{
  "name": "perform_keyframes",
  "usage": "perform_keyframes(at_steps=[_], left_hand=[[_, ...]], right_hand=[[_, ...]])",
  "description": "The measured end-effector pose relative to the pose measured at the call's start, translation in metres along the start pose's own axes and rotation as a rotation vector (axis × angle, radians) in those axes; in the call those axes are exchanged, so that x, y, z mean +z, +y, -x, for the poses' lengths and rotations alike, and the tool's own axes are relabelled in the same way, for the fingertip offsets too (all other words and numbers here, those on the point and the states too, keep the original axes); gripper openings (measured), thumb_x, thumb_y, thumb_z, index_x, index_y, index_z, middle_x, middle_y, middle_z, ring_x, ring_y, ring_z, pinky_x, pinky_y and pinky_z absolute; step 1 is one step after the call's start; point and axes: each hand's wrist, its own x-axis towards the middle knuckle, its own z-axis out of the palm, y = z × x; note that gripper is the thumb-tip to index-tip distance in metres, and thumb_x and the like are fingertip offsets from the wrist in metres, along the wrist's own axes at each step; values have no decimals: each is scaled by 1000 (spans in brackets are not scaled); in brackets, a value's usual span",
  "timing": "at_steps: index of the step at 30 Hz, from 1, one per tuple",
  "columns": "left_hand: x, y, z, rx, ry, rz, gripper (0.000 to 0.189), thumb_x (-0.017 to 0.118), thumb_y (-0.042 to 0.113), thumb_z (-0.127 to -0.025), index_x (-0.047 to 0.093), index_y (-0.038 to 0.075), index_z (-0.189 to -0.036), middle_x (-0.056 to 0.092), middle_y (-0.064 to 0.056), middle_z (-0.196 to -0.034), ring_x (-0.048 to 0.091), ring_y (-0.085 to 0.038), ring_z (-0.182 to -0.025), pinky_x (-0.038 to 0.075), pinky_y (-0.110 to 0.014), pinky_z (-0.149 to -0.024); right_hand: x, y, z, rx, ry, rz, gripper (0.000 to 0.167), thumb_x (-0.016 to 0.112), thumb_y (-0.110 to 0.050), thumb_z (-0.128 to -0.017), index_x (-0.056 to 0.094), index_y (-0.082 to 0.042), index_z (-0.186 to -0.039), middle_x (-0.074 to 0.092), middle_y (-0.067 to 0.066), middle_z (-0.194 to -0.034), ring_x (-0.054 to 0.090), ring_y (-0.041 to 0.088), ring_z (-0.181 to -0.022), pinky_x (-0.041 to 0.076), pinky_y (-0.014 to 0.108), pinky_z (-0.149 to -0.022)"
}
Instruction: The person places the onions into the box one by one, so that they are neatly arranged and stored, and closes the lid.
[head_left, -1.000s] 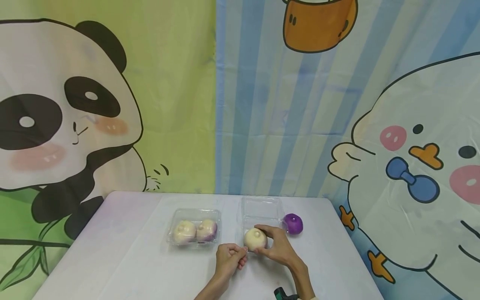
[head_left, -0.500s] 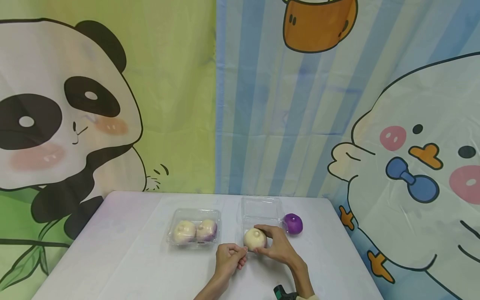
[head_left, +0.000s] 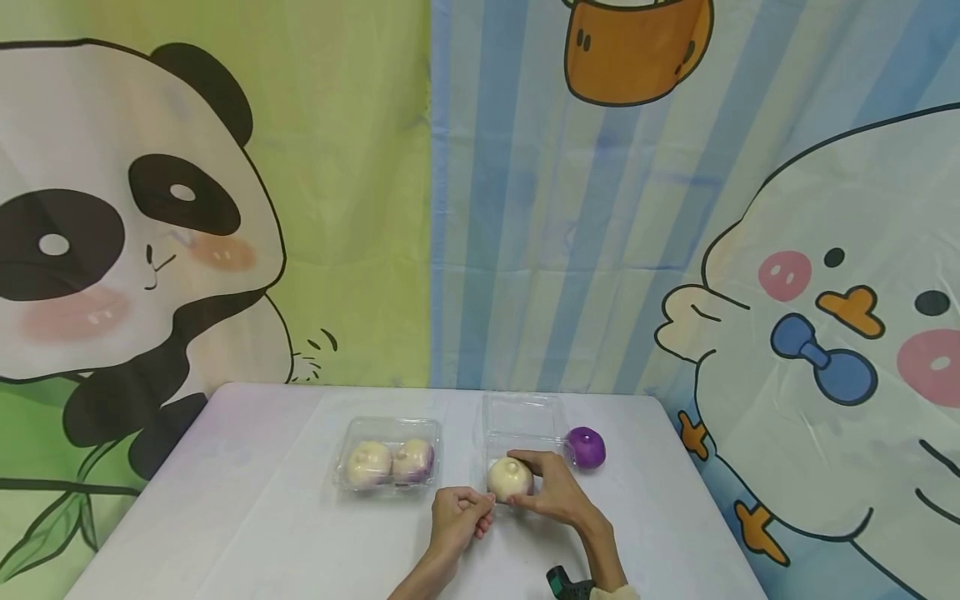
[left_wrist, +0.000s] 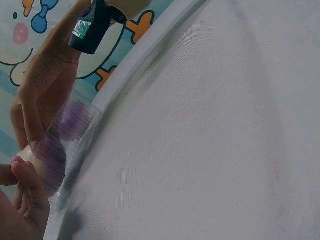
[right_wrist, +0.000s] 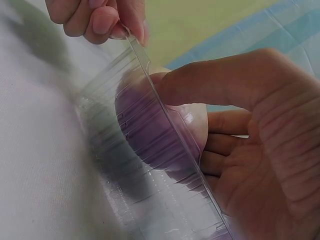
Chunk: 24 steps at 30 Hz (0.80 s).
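In the head view a clear plastic clamshell container (head_left: 525,417) lies open on the table, its lid folded back. A turnip (head_left: 510,480), cream on top and purple beneath, sits at the container's left front. My right hand (head_left: 558,493) grips it, thumb in front and fingers behind. Through the ribbed wall in the right wrist view, the turnip's purple side shows below its cream part (right_wrist: 196,116). With thumb and finger, my left hand (head_left: 459,518) pinches the container's front rim (right_wrist: 172,117) near a corner. A second turnip (head_left: 587,448), purple side up, lies by the container's right edge.
Left of the hands stands another clear container (head_left: 390,429) with two cream-and-purple turnips (head_left: 369,463) in it. A black device (head_left: 568,585) is strapped near my right wrist. Behind the white table (head_left: 285,533) hangs a printed curtain (head_left: 510,250).
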Motion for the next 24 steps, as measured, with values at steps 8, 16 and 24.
perform_keyframes(at_steps=[8,16,24], left_hand=[[0,3,3,-5,-8,-7,23,75,5,-100,72,-14,-89,71,-4,-65,58,-5,-51,50,-14,-47],[-1,2,3,35,-13,16,26,78,9,-98,73,-15,-89,69,2,-62,59,-3,-49,51,-14,-47],[-2,2,2,7,-6,18,25,78,8,-98,73,-15,-90,69,2,-61,59,-3,-50,51,-14,-47]], right_hand=[[0,1,-1,8,-24,-3,73,94,-25,-81,67,8,-140,75,22,-137,76,37,-124,63,50,-107],[-1,3,-4,10,-41,25,74,94,-24,-80,67,8,-140,75,21,-137,76,37,-124,62,48,-108],[-1,2,-5,22,-41,22,74,94,-23,-79,67,9,-140,75,22,-138,76,37,-124,62,50,-109]])
